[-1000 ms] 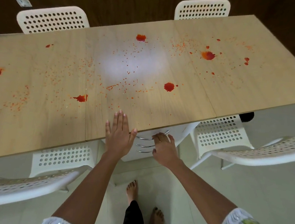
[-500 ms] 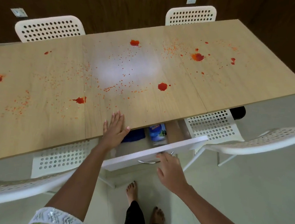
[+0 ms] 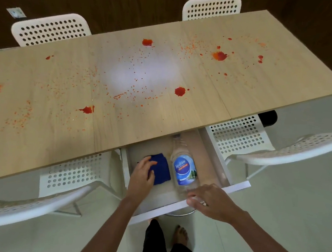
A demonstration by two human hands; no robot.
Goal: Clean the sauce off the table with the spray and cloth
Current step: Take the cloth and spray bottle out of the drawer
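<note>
red sauce blotches and fine specks dot the pale wood-grain worktop. under its near edge a white pull-out drawer stands open, holding a folded dark blue cloth and a clear spray bottle with a blue label side by side. left hand grip rests on the cloth, fingers curling over it; right hand grip lies loose on the drawer front, just beside the bottle's base.

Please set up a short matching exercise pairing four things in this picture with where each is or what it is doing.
Things:
1. folded dark blue cloth
2. clear plastic spray bottle with blue label
3. right hand
4. red sauce splatters

Places:
A. on the white drawer's front edge
B. under the left hand
C. lying beside the cloth
D. on the wooden tabletop

Pairs: 1-B, 2-C, 3-A, 4-D
</note>
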